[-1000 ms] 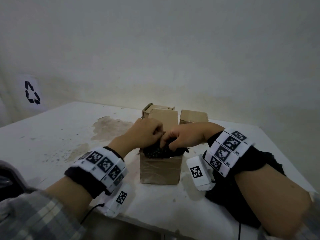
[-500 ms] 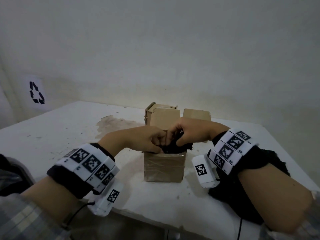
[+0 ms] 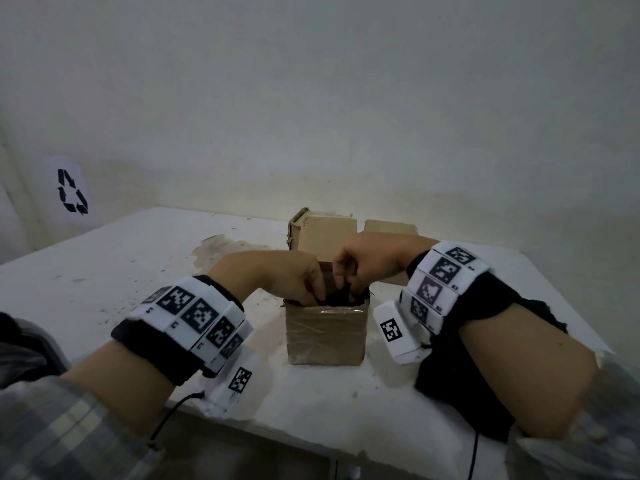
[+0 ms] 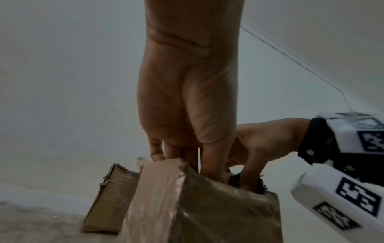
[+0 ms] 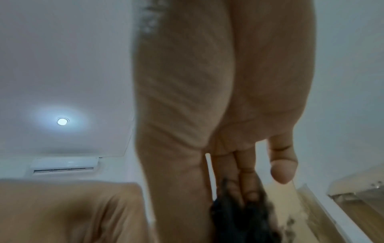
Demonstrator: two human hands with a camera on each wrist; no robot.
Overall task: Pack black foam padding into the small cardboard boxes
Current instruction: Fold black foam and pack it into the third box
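Observation:
A small taped cardboard box [image 3: 325, 336] stands open at the middle of the table, with black foam padding [image 3: 349, 300] just showing at its mouth. My left hand [image 3: 294, 278] reaches in from the left, its straight fingers [image 4: 209, 166] going down inside the box [image 4: 207, 213] beside the foam [image 4: 257, 184]. From the right, my right hand [image 3: 363, 268] presses its fingers [image 5: 234, 179] into the foam [image 5: 239, 215]. Its thumb [image 5: 282, 167] stays free of the foam. The fingertips of both hands are hidden inside the box.
Two more cardboard boxes [image 3: 327, 230] [image 3: 391, 230] stand just behind, near the wall. A heap of black foam [image 3: 485, 344] lies on the white table [image 3: 104, 271] under my right forearm. The table's front edge runs close below my wrists.
Both hands have sunk lower into the box. The foam that bulged above the rim is now pushed down almost level with it.

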